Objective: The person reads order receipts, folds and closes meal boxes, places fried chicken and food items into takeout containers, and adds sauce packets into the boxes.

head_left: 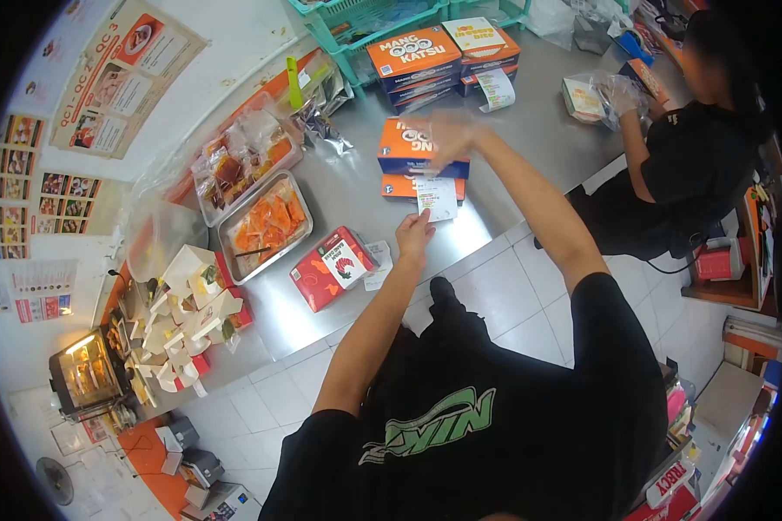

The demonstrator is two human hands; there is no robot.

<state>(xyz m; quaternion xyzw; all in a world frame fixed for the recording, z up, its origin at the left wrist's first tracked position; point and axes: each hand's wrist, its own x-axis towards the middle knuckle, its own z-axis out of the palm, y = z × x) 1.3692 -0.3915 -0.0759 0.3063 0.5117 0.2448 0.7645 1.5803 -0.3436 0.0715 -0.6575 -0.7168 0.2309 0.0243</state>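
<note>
Your left grip is pinched together on the lower edge of a printed receipt; its print is too small to read. Your right grip is motion-blurred over the upper orange-and-blue carton; whether its fingers are apart or together, you cannot tell from this view. That carton shows part of "MANG", upside down to the view, and rests on the lower orange carton, partly behind the receipt.

Beyond them on the steel bench, the stacked carton reads "MANG KATSU"; the white-topped carton beside it reads "in every bite". Nearer you lies a red carton, its small lettering not certain, then a metal tray of orange food. The wall poster is marked "QC 1", "QC 2", "QC 3". To your right, a co-worker's gloved hand is at another white-topped carton.
</note>
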